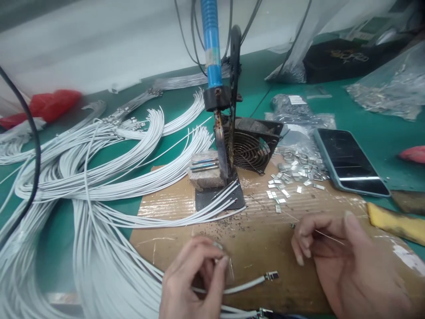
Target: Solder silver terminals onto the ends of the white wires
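Observation:
My left hand (197, 281) is at the bottom centre, thumb and forefinger pinched together over something small that I cannot make out. A white cable (244, 285) passes by these fingers and ends in a small metal connector (272, 276). At the lower right, my right hand (348, 261) has curled fingers around a thin wire (330, 238), its thumb raised. Behind the hands stands a blue-handled soldering iron (212, 48), tip down beside a block (206, 170) with shiny metal strips. Stripped cable ends (229, 195) lie over a dark base plate.
Large bundles of white cables (116, 186) cover the left side. Loose metal connector shells (294, 170) lie beside a phone (352, 161) at the right. A black fan (254, 144), a yellow sponge strip (396, 221), plastic bags (392, 84) and a cardboard sheet (265, 239) are also in view.

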Tool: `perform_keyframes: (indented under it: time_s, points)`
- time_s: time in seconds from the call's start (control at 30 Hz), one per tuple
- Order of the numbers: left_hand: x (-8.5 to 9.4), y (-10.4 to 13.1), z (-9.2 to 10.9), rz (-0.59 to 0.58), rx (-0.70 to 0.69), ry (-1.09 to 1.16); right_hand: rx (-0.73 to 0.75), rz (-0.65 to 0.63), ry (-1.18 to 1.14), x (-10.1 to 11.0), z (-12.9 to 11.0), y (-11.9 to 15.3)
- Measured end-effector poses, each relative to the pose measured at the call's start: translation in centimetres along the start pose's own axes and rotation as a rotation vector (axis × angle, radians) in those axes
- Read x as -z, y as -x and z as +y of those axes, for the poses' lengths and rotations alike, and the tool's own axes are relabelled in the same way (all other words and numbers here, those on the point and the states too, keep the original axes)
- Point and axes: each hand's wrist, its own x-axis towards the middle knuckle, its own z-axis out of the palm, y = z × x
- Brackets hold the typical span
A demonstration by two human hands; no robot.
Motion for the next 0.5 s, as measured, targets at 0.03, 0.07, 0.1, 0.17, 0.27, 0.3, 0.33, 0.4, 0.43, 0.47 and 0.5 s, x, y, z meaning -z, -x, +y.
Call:
perform_keyframes:
  time_s: [0.03, 0.07, 0.1, 0.17, 0.27, 0.3, 0.33, 0.4, 0.43, 0.47, 0.5]
  points:
    - [0.4, -0.1, -0.5, 0.046, -0.014, -0.045, -0.010, 0.016, 0.003, 0.0, -0.3, 0.0]
    - [0.9, -0.3, -1.1, 0.092, -0.038, -0.112, -0.021, 0.030, 0.008, 0.0, -0.5, 0.1]
    - [1.4, -0.6, -1.6, 0.124, -0.070, -0.201, -0.030, 0.040, 0.012, 0.0, -0.6, 0.1]
    - [2.4, -1.5, -2.5, 0.133, -0.129, -0.403, -0.041, 0.048, 0.024, 0.0, -0.8, 0.0]
    - [3.7, -3.0, -3.5, 0.085, -0.215, -0.558, -0.037, 0.053, 0.045, -0.1, -0.8, -0.2]
    - [4.0, -3.4, -3.8, 0.065, -0.251, -0.560, -0.035, 0.055, 0.057, -0.1, -0.7, -0.2]
    - [4.3, -3.7, -4.1, 0.051, -0.284, -0.551, -0.031, 0.057, 0.073, -0.1, -0.7, -0.2]
    - [5.0, -4.2, -4.4, 0.022, -0.338, -0.543, -0.015, 0.070, 0.125, 0.2, -0.7, -0.2]
    - [5.4, -4.3, -4.5, 0.013, -0.356, -0.544, -0.005, 0.080, 0.166, 0.4, -0.7, -0.3]
    - [5.8, -4.4, -4.6, 0.012, -0.365, -0.540, 0.009, 0.094, 0.221, 0.7, -0.7, -0.3]
    - [6.2, -4.3, -4.5, 0.008, -0.358, -0.524, 0.023, 0.104, 0.287, 0.9, -0.8, -0.5]
